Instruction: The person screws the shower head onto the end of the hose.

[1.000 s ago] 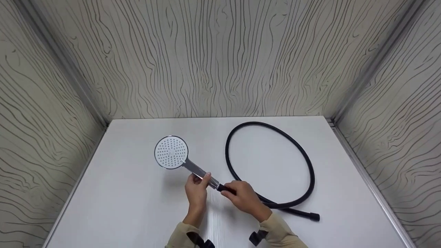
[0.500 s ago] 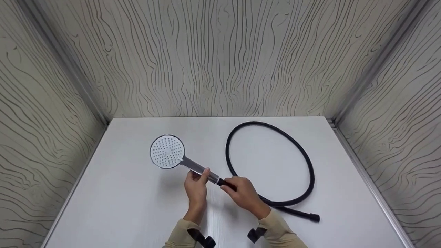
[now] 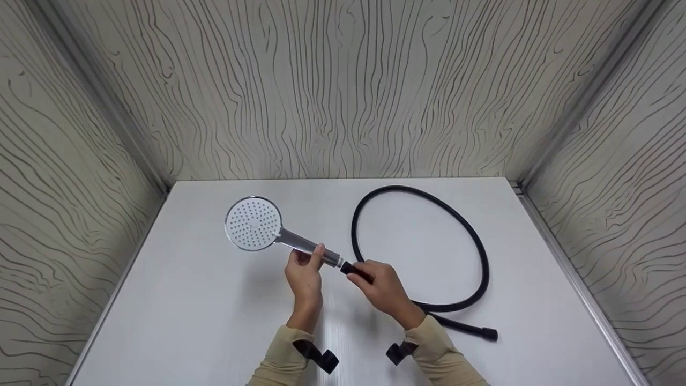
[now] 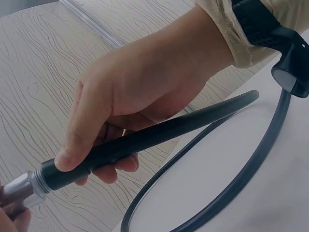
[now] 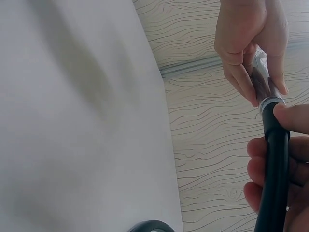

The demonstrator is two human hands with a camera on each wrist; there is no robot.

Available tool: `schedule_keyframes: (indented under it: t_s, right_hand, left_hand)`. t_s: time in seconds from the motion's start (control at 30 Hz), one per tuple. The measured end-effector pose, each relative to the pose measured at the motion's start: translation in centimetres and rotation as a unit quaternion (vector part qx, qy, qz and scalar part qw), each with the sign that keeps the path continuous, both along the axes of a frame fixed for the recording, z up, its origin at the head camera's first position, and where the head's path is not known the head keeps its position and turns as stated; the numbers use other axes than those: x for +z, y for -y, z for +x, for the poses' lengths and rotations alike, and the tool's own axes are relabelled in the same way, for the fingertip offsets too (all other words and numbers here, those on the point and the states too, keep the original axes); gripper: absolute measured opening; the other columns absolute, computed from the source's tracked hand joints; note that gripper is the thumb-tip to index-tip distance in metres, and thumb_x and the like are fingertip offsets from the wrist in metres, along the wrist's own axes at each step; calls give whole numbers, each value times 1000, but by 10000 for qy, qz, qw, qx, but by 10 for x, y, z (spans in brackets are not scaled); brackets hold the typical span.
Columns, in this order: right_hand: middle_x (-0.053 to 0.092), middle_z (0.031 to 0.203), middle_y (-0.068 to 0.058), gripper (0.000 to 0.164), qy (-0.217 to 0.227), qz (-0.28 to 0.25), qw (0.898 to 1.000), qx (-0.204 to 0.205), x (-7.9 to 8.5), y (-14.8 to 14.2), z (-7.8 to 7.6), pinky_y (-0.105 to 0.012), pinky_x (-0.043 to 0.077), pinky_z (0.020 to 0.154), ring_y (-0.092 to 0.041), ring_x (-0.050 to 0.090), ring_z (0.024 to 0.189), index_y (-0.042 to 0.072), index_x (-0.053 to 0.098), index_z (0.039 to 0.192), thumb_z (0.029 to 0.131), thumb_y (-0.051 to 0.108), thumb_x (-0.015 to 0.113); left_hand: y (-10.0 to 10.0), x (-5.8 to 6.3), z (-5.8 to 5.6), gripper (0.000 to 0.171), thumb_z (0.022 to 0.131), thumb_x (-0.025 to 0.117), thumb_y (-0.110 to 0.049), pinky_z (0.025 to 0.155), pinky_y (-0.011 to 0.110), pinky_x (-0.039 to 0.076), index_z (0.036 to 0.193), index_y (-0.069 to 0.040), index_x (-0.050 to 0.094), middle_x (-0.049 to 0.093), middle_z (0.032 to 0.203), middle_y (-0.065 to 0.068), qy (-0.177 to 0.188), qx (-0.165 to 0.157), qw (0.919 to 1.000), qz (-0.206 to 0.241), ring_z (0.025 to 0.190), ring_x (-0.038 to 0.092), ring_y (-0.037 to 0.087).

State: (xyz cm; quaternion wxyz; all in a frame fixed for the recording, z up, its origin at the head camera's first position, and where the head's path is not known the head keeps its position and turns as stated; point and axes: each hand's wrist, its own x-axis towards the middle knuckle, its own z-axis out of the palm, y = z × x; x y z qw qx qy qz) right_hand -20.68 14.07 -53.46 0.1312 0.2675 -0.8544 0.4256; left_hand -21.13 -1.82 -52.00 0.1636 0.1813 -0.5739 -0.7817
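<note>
In the head view a hand shower [image 3: 253, 223] with a round white spray face is held above the table, its face upward. My left hand [image 3: 304, 279] grips its chrome handle [image 3: 308, 245] between thumb and fingers. My right hand [image 3: 387, 292] pinches the black end nut [image 3: 348, 267] of a black shower hose [image 3: 485, 262]. That nut sits at the handle's lower end, in line with it. Silver threads [image 4: 39, 182] show between nut and handle in the left wrist view. How far the nut overlaps the threads I cannot tell.
The rest of the hose lies in a large loop on the white table [image 3: 177, 300], right of centre. Its other end [image 3: 489, 334] lies near the right front. Wood-grain panels [image 3: 332, 96] stand behind and at both sides. Each sleeve carries a black wrist mount [image 3: 399, 352].
Both hands have moved away from the person, carrying the hand shower and nut. The spray face has shifted left and the handle lies flatter across the view. Both grips stay on.
</note>
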Motion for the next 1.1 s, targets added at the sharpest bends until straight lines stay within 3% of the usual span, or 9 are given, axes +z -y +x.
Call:
schedule_keyframes:
  t_s: [0.27, 0.57, 0.8, 0.97, 1.03, 1.1]
  right_hand:
    - [58, 67, 4, 14, 49, -5, 10000, 72, 4, 0, -3, -17, 42, 51, 2, 44, 59, 9, 72, 89, 92, 21, 67]
    - [60, 70, 2, 17, 307, 247, 9989, 270, 4, -1, -4, -17, 42, 53, 0, 45, 60, 9, 72, 89, 94, 23, 64]
    - [61, 71, -1, 22, 1176, 449, 9896, 696, 0, -5, -6, -17, 41, 56, 0, 46, 63, 8, 68, 86, 98, 24, 58]
    - [64, 72, -18, 26, 2287, 95, 9663, 1175, -3, -9, -7, -19, 45, 57, -4, 52, 63, -1, 68, 90, 99, 19, 55]
    - [64, 72, -21, 25, 2548, 29, 9591, 1234, -4, -9, -7, -21, 46, 57, -6, 53, 62, -2, 68, 91, 99, 18, 55]
    - [64, 73, -18, 24, 2584, 109, 9588, 1172, -6, -8, -6, -21, 47, 57, -6, 53, 63, -1, 69, 92, 99, 18, 56]
  left_hand:
    - [-1, 2, 3, 32, 91, 68, -14, 94, 34, 55, 118, 1, 58, 66, 107, 15, 126, -233, 9995, -160, 99, 67, 16]
    - [2, -2, 3, 32, 91, 68, -14, 91, 33, 56, 116, 3, 57, 66, 105, 15, 212, -427, 9984, -310, 94, 67, 14]
    - [3, -13, 7, 32, 92, 67, -14, 91, 34, 57, 117, 3, 57, 65, 106, 16, 276, -612, 9973, -302, 95, 67, 16]
    - [4, -22, 16, 37, 92, 67, -17, 91, 32, 56, 120, 5, 56, 66, 110, 17, 307, -670, 9966, -362, 99, 67, 17]
    - [5, -26, 19, 37, 92, 67, -16, 89, 30, 57, 120, 7, 56, 66, 109, 18, 340, -644, 9968, -319, 97, 67, 15]
    - [4, -29, 21, 37, 91, 68, -14, 86, 28, 58, 118, 8, 55, 66, 106, 18, 367, -555, 9976, -190, 93, 67, 14]
